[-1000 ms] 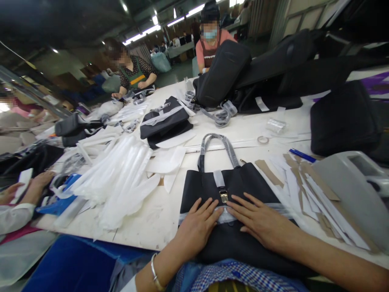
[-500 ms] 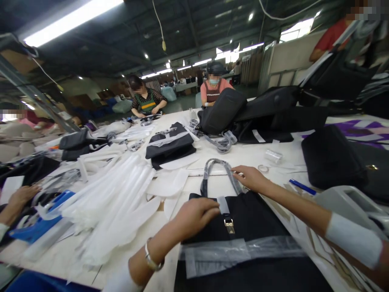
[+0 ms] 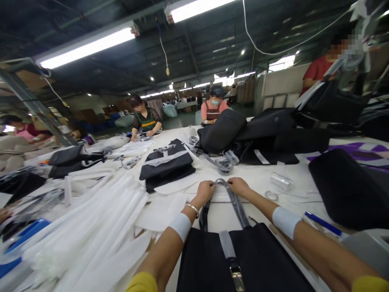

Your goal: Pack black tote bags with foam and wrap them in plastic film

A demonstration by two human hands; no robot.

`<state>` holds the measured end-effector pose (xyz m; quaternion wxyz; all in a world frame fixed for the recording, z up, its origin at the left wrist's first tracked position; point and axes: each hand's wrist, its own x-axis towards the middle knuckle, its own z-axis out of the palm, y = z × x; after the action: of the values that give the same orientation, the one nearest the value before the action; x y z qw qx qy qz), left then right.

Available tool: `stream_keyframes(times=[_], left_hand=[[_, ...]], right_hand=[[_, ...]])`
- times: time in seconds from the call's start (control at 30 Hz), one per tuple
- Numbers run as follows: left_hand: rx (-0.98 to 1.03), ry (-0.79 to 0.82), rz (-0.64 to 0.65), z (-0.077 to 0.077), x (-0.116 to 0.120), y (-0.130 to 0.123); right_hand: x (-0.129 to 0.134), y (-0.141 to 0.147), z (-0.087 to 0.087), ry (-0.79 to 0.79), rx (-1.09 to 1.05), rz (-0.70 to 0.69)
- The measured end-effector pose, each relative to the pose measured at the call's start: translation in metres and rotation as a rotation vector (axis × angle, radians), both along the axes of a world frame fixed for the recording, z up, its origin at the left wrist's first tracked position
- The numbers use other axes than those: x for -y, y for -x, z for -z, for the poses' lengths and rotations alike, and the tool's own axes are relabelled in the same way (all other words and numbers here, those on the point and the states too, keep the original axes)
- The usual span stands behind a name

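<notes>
A black bag lies on the table in front of me, with a gold buckle on its strap and clear wrap over the strap's upper part. Its plastic-wrapped handle stretches away from me in a loop. At the loop's far end, my left hand pinches the handle's left side. My right hand grips the same handle just to the right, its fingers closed. Only a short stretch of the handle shows between the two hands.
Another black bag lies farther back. More black bags are piled at the back right. White foam sheets cover the left side. A blue pen and a tape roll lie at right. Co-workers sit across the table.
My left hand has moved from the bag's strap forward to the handle. My right hand has shifted to the top of the loop and closed on it. The view has tilted up.
</notes>
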<state>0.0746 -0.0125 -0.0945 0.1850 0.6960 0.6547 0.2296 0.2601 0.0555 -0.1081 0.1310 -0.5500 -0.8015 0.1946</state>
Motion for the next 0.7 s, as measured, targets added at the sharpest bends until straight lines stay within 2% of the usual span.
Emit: stream_keyframes(times=[0.17, 0.3, 0.5, 0.6, 0.7], left_hand=[[0.175, 0.007, 0.067, 0.010, -0.006, -0.003], [0.371, -0.014, 0.042, 0.006, -0.008, 0.002], [0.569, -0.019, 0.084, -0.011, 0.002, 0.010], [0.586, -0.024, 0.096, -0.018, 0.009, 0.007], [0.562, -0.018, 0.105, -0.022, 0.013, 0.004]], right_hand=[[-0.010, -0.010, 0.006, 0.071, -0.161, 0.065], [-0.009, -0.015, -0.002, 0.213, -0.340, 0.086], [-0.012, -0.029, -0.033, 0.483, -0.570, -0.100], [-0.014, -0.031, -0.044, 0.507, -0.575, -0.177], [-0.017, -0.026, -0.048, 0.437, -0.536, -0.199]])
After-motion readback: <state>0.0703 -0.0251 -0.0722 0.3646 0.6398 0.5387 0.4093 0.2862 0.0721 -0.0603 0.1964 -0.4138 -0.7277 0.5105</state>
